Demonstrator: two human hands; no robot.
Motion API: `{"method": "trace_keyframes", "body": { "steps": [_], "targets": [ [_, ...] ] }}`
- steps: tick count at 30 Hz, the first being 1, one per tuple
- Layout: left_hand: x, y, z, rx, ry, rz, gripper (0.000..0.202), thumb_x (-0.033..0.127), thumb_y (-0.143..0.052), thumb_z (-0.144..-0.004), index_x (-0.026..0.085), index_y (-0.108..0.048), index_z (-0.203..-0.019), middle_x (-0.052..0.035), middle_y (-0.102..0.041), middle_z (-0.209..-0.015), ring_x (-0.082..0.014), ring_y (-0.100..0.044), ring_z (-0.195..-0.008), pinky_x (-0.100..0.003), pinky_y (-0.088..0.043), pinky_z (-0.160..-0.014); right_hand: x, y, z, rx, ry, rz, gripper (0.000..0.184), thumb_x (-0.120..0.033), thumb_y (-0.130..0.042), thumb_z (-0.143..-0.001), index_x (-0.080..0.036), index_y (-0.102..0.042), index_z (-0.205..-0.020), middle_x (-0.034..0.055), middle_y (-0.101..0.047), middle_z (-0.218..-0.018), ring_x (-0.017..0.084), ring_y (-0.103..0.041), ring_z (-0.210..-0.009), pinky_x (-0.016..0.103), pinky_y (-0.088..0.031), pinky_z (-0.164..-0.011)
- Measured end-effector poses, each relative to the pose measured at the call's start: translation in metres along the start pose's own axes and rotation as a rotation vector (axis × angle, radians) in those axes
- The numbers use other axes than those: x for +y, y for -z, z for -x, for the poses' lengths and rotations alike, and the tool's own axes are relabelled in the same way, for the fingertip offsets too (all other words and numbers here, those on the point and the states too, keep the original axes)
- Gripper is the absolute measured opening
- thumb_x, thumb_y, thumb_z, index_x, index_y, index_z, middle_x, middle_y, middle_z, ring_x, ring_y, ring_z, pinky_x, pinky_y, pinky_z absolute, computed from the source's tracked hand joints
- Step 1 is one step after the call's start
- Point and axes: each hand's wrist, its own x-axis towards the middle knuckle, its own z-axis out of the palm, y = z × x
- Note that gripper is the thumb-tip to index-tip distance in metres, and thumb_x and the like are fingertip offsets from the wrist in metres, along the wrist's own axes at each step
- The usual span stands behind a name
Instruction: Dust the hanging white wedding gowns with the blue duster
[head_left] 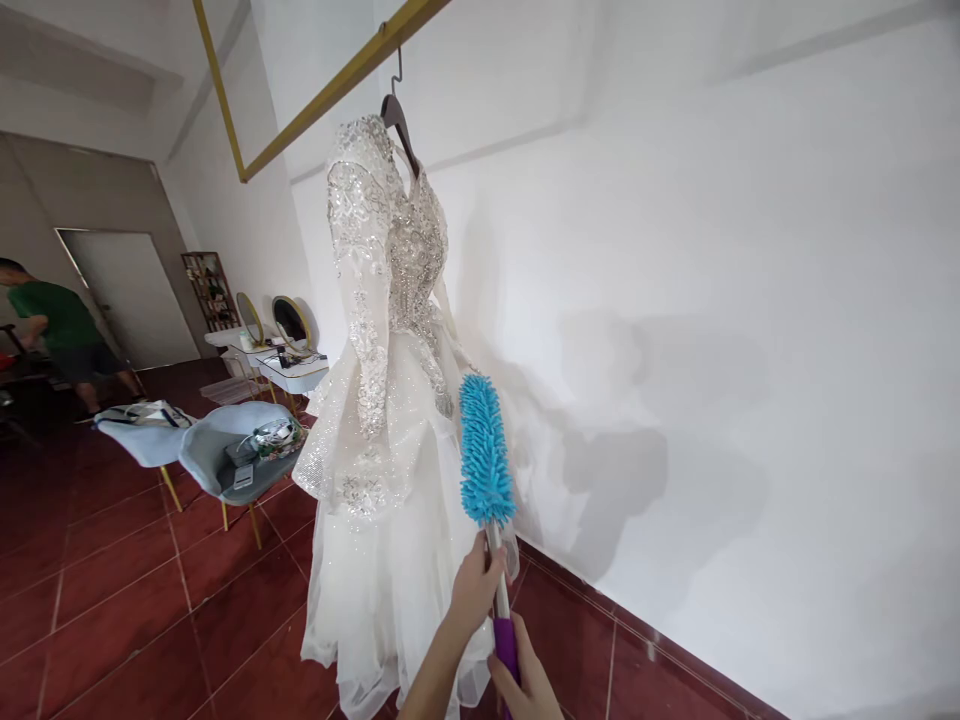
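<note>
- Person in a green top (pixel 46 318), far left, by the doorway.
- Two pale blue shell chairs with yellow legs (pixel 217 455), seats holding small clutter too blurred to identify.
- White dressing tables (pixel 289 372) carrying two oval gold-rimmed mirrors (pixel 289 318).
- White sequinned long-sleeved gown (pixel 379 400), on a dark hanger (pixel 397 120) from a gold rail (pixel 330 90).
- Left hand (pixel 474 590), closed around the metal shaft.
- Blue microfibre duster with purple handle (pixel 485 455), upright, head just beside the gown's skirt.
- Right hand (pixel 525 680), wrapped on the purple grip, below the left.
</note>
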Motion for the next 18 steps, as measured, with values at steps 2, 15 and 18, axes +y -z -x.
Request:
{"method": "trace_keyframes", "body": {
  "steps": [2,15,18],
  "targets": [
    [0.003,0.007,-0.004,0.028,-0.024,0.017,0.036,0.047,-0.039,-0.086,0.022,-0.047,-0.110,0.0058,-0.056,-0.059,-0.0115,-0.051,-0.048,-0.023,-0.039,-0.053,-0.020,0.002,-0.003,-0.130,-0.002,0.060,0.074,-0.035,-0.051,-0.071,-0.003,-0.035,-0.136,0.0191,-0.062,-0.124,0.028,-0.060,-0.103,0.037,-0.044,-0.092],
    [-0.143,-0.027,-0.021,-0.021,0.306,0.094,0.038,0.053,-0.046,-0.082,0.020,-0.047,-0.100,0.0073,-0.053,-0.052,-0.0112,-0.050,-0.048,-0.024,-0.036,-0.051,0.081,0.003,-0.029,-0.129,-0.118,0.001,0.045,-0.031,-0.055,-0.057,-0.012,-0.061,-0.098,0.0058,-0.068,-0.081,0.023,-0.062,-0.080,0.035,-0.047,-0.082],
    [-0.172,-0.037,-0.010,-0.051,0.403,0.085,0.033,0.052,-0.051,-0.079,0.020,-0.048,-0.086,0.0073,-0.052,-0.048,-0.0109,-0.048,-0.046,-0.025,-0.035,-0.051,0.105,-0.003,-0.024,-0.065,-0.193,-0.007,0.032,-0.033,-0.059,-0.048,-0.018,-0.062,-0.076,0.0028,-0.065,-0.064,0.025,-0.063,-0.069,0.040,-0.050,-0.077]
  ]
}}
